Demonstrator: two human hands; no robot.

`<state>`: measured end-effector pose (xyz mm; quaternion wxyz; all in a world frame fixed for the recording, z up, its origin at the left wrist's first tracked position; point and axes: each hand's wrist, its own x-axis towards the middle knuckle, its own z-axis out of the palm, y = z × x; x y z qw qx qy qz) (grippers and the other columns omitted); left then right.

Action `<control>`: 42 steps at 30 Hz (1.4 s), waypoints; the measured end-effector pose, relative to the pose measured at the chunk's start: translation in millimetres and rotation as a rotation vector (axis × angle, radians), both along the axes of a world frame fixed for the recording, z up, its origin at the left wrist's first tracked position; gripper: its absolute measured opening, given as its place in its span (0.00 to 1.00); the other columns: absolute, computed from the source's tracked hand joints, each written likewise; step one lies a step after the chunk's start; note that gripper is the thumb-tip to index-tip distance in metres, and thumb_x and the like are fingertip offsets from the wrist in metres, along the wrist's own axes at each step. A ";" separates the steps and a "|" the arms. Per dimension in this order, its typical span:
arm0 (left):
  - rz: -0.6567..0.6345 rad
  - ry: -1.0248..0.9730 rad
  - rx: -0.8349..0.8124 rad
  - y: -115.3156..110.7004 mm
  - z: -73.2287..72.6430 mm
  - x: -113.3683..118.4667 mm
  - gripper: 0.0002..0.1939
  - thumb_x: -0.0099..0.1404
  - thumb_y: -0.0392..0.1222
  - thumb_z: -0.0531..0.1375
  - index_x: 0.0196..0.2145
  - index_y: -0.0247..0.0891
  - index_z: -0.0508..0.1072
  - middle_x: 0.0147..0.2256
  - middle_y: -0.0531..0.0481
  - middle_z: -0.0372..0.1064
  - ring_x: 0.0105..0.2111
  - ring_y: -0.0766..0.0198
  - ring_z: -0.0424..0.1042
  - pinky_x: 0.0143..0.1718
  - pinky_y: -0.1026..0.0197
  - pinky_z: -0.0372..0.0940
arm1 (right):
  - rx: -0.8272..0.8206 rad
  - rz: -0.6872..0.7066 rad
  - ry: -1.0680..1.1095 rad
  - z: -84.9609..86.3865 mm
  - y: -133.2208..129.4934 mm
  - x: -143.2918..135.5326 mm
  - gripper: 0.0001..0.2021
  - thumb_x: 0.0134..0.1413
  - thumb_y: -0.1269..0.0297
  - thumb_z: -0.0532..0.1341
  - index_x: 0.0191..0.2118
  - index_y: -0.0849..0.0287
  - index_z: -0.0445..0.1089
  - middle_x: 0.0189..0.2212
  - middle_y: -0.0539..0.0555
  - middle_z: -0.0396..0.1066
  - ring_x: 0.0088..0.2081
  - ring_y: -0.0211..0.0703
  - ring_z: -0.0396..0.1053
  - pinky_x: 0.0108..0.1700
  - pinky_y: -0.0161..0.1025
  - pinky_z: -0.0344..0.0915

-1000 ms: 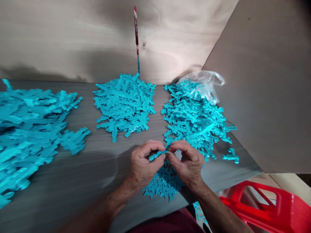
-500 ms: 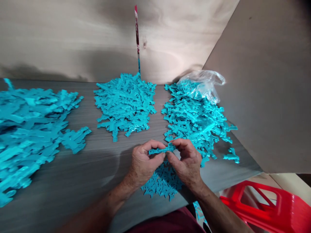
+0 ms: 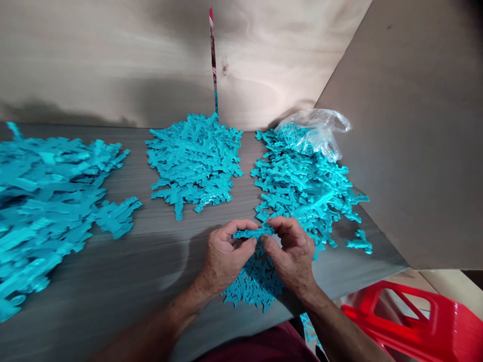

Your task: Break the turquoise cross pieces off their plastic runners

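A small turquoise plastic piece [image 3: 247, 234] is held level between my two hands, above the front part of the table. My left hand [image 3: 228, 249] pinches its left and middle part between thumb and fingers. At the right end, my right hand [image 3: 290, 249] grips it with thumb and fingertips, which partly hide that end. Below the hands lies a heap of small turquoise scraps [image 3: 252, 286], star-like and curved in outline. Just beyond my right hand spreads a pile of turquoise pieces [image 3: 302, 186].
Another turquoise pile [image 3: 194, 156] sits at mid-table, and a larger one [image 3: 49, 201] at the left. A clear plastic bag [image 3: 320, 133] lies on the right pile. A thin stick [image 3: 213, 55] stands before the wooden back panel [image 3: 113, 50]. A red plastic stool [image 3: 441, 322] is at lower right.
Both hands have shifted very slightly to the right with the turquoise piece, which has turned a little. The piles have not moved.
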<state>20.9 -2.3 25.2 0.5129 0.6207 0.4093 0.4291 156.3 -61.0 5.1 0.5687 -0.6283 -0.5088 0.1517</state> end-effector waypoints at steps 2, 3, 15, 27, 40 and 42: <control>0.000 0.000 -0.004 0.1 -0.6 0.0 0.10 0.50 0.30 0.61 0.31 0.36 0.78 0.28 0.52 0.77 0.21 0.69 0.70 0.22 0.70 0.65 | -0.003 -0.002 -0.001 0.5 -0.2 0.0 0.10 0.51 0.70 0.63 0.41 0.53 0.69 0.33 0.49 0.73 0.34 0.41 0.72 0.38 0.38 0.70; 0.000 -0.001 -0.008 0.1 -0.9 0.1 0.10 0.50 0.30 0.61 0.31 0.36 0.78 0.28 0.52 0.77 0.21 0.69 0.70 0.21 0.70 0.65 | -0.003 -0.001 -0.004 0.9 -0.3 -0.1 0.10 0.51 0.70 0.63 0.41 0.53 0.69 0.34 0.49 0.73 0.34 0.40 0.73 0.38 0.38 0.70; 0.022 0.010 -0.121 -1.8 3.5 1.8 0.08 0.47 0.32 0.60 0.27 0.36 0.77 0.21 0.55 0.70 0.16 0.73 0.59 0.15 0.70 0.56 | 0.040 -0.057 -0.174 4.5 1.2 -6.8 0.09 0.51 0.69 0.63 0.39 0.54 0.68 0.31 0.49 0.74 0.32 0.40 0.72 0.36 0.37 0.67; 0.006 0.104 -0.177 -0.5 -2.8 2.2 0.10 0.48 0.33 0.59 0.29 0.35 0.78 0.22 0.55 0.70 0.17 0.74 0.55 0.18 0.70 0.53 | 0.024 -0.094 -0.073 -2.9 2.5 -16.4 0.09 0.47 0.72 0.60 0.37 0.55 0.67 0.32 0.49 0.71 0.35 0.40 0.71 0.39 0.38 0.67; -0.056 -0.041 -0.328 2.7 -6.7 1.3 0.12 0.48 0.34 0.63 0.34 0.35 0.78 0.28 0.53 0.73 0.23 0.71 0.63 0.25 0.69 0.59 | -0.118 0.003 0.441 0.3 4.8 -9.2 0.10 0.47 0.70 0.62 0.38 0.56 0.69 0.27 0.45 0.67 0.22 0.31 0.57 0.23 0.31 0.57; -0.061 -0.061 -0.344 3.2 -6.3 1.7 0.12 0.48 0.34 0.64 0.33 0.35 0.77 0.29 0.53 0.73 0.24 0.71 0.64 0.26 0.68 0.60 | -0.118 0.002 0.448 0.1 5.2 -8.7 0.09 0.48 0.69 0.62 0.38 0.56 0.70 0.27 0.45 0.68 0.23 0.32 0.58 0.24 0.31 0.58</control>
